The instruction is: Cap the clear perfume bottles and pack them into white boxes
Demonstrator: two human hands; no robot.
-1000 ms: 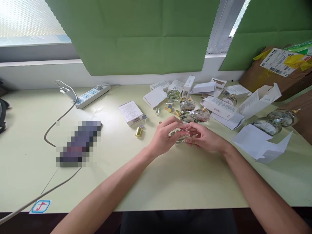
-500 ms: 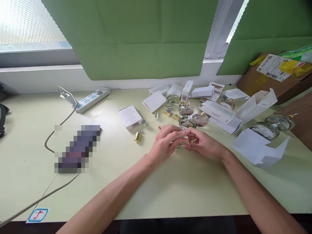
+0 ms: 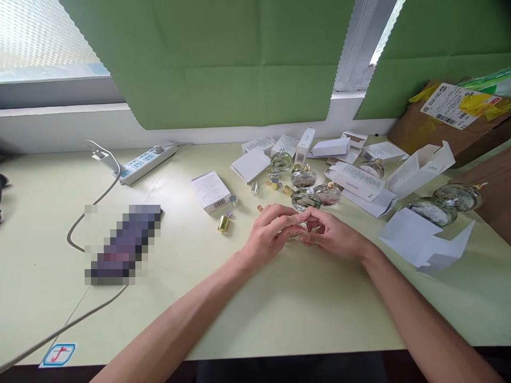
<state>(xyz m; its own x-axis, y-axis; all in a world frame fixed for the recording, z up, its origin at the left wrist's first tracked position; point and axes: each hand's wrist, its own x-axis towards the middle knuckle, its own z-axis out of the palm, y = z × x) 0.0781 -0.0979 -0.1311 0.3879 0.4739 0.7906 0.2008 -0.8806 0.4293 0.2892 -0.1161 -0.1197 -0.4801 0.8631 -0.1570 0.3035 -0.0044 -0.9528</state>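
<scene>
Both hands meet over a small glass perfume bottle [image 3: 298, 232] on the table, mostly hidden by my fingers. My left hand [image 3: 271, 231] curls round its left side, with the fingers reaching over the top. From the right, my right hand [image 3: 325, 232] closes on it, thumb in front and fingertips touching those of the left. Just beyond stand more glass perfume bottles, one green-tinted [image 3: 306, 199] and one pinkish [image 3: 328, 193]. Left of the hands lie a gold cap [image 3: 223, 223], a silver cap [image 3: 233, 201] and a white carton [image 3: 211, 191].
Opened white cartons [image 3: 355, 181] and a folded-open carton [image 3: 425, 239] crowd the right. Two larger round bottles [image 3: 459, 197] lie beside a brown cardboard box [image 3: 419, 122]. At left are a power strip [image 3: 147, 164], a pixelated dark object [image 3: 123, 244] and a cable [image 3: 96, 314].
The camera view has shifted slightly, moving the table's things a little to the left. Both hands keep nearly the same grip on the perfume bottle.
</scene>
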